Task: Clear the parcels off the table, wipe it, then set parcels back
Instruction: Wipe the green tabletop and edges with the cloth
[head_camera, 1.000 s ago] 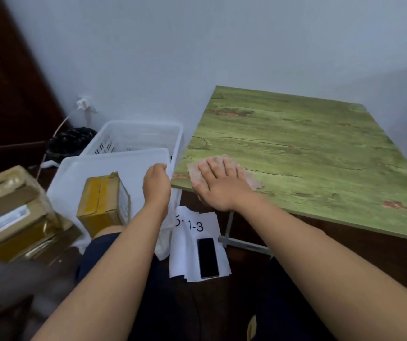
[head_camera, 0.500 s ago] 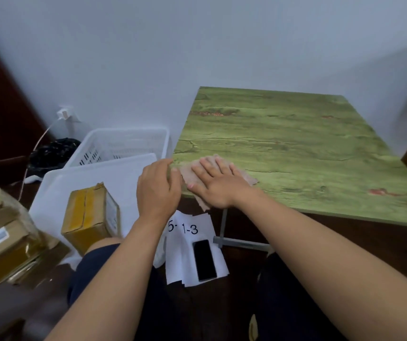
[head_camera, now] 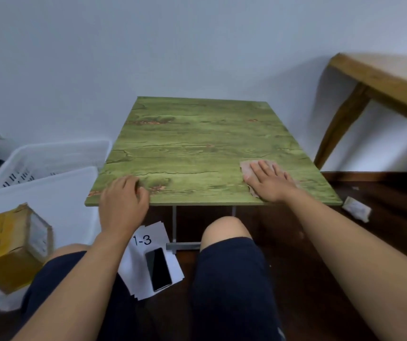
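Single head-worn view, looking forward and down
Close above the green table (head_camera: 197, 148); facing the wall (head_camera: 148, 45); knees in the lower frame.

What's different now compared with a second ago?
The right hand, flat on the cloth, slid it from the table's near left corner to its near right edge. The left hand left the white bin and now rests on the table's near edge. The yellow parcel and phone stayed put.
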The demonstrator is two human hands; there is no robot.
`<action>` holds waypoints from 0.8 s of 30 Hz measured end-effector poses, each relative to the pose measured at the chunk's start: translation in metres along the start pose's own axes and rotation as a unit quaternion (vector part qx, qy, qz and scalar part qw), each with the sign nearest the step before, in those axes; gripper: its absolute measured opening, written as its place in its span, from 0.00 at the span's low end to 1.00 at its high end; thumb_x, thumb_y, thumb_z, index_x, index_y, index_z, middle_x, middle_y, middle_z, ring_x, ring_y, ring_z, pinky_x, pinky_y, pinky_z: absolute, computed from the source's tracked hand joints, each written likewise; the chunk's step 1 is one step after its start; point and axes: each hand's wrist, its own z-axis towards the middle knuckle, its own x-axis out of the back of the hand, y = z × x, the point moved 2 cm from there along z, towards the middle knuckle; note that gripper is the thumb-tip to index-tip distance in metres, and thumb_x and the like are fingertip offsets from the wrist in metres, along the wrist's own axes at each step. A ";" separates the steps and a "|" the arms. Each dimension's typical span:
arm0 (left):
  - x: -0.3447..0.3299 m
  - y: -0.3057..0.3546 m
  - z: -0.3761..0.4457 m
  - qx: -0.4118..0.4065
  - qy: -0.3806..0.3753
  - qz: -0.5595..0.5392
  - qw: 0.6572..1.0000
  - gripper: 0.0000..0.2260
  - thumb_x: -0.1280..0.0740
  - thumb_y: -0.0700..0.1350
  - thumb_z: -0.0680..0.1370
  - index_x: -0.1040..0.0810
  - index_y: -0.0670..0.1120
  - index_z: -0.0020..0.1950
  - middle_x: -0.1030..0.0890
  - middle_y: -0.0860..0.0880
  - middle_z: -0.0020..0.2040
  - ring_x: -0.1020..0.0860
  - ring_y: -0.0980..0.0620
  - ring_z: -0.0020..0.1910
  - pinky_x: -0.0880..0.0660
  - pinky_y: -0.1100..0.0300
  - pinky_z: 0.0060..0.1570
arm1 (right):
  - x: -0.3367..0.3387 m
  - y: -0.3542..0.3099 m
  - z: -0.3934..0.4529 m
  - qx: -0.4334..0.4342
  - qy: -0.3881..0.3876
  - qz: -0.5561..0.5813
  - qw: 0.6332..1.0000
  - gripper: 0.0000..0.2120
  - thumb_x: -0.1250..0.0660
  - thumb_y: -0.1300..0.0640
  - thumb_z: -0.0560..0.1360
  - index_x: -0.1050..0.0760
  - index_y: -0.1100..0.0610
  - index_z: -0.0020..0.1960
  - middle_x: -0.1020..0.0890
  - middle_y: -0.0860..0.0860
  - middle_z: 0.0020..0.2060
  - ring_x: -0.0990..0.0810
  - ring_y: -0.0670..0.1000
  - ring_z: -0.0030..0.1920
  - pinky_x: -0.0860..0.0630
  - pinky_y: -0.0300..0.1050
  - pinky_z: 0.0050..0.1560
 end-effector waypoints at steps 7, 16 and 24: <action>-0.009 0.004 0.001 0.043 -0.003 0.002 0.999 0.16 0.38 0.44 0.76 0.21 0.42 0.61 0.22 0.42 0.65 0.28 0.42 0.67 0.39 0.45 0.70 | 0.008 0.088 -0.018 -0.117 0.011 0.014 0.993 0.35 0.61 0.32 0.79 0.63 0.46 0.80 0.62 0.48 0.79 0.64 0.56 0.79 0.64 0.59 0.76; -0.001 0.016 -0.002 0.057 0.002 -0.009 0.998 0.21 0.46 0.49 0.71 0.20 0.43 0.55 0.20 0.41 0.60 0.25 0.40 0.62 0.36 0.45 0.66 | 0.002 0.059 -0.027 -0.132 0.013 0.017 0.991 0.32 0.60 0.37 0.81 0.63 0.50 0.80 0.64 0.53 0.79 0.66 0.59 0.78 0.67 0.58 0.75; 0.007 0.002 -0.006 -0.002 0.003 -0.068 0.998 0.11 0.41 0.45 0.79 0.19 0.46 0.53 0.19 0.46 0.56 0.23 0.43 0.60 0.28 0.51 0.52 | -0.011 -0.050 -0.017 -0.011 -0.002 -0.013 1.000 0.31 0.59 0.39 0.82 0.64 0.50 0.80 0.65 0.53 0.79 0.66 0.61 0.78 0.67 0.58 0.74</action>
